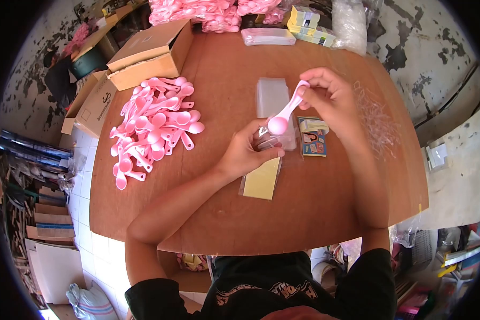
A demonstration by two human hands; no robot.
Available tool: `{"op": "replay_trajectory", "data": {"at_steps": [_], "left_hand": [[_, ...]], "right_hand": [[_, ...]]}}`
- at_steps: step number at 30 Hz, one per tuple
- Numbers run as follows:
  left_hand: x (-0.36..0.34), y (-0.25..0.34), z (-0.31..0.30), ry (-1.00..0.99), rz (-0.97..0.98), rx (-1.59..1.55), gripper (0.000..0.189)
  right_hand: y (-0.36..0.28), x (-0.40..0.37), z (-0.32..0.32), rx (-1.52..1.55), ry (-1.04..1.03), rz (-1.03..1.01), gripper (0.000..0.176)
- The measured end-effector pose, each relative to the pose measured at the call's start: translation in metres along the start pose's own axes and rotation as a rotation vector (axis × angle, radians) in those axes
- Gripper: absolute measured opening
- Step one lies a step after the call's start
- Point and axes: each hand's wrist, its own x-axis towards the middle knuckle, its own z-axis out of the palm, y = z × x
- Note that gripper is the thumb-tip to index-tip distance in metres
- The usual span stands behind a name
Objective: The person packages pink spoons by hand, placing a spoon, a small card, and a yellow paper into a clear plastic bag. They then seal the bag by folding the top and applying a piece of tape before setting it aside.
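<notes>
Brown wooden table (314, 213), near edge: one flat yellow card (261, 181) | centre: left hand (245, 154) pinches one small clear plastic bag (276, 141); right hand (330, 96) pinches the handle of one pink plastic scoop spoon (285, 114), bowl at the bag's mouth | step judged: insertion; next needs the mouth held open | left edge: heap of loose pink spoons (154, 125), uncountable | far-left corner: one brown cardboard box (149, 53)
</notes>
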Motion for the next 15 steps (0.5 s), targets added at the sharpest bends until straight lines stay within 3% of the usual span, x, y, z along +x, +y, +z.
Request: {"op": "replay_trajectory", "data": {"at_steps": [3, 7, 9, 13, 15], "left_hand": [[0.001, -0.003, 0.001, -0.030, 0.085, -0.133, 0.047], [-0.003, -0.001, 0.001, -0.034, 0.085, -0.097, 0.038], [-0.003, 0.001, -0.001, -0.106, 0.024, -0.230, 0.036], [-0.001, 0.004, -0.003, -0.123, -0.048, -0.209, 0.036], [-0.003, 0.012, -0.001, -0.148, 0.052, -0.185, 0.043]], "right_hand": [[0.001, -0.002, 0.005, 0.013, -0.013, 0.018, 0.022], [0.004, -0.001, 0.006, -0.006, 0.019, -0.036, 0.020], [0.003, -0.002, 0.006, -0.012, 0.011, -0.026, 0.019], [0.004, -0.002, 0.005, -0.031, 0.008, -0.024, 0.019], [0.003, -0.002, 0.005, -0.023, 0.005, -0.027, 0.019]]}}
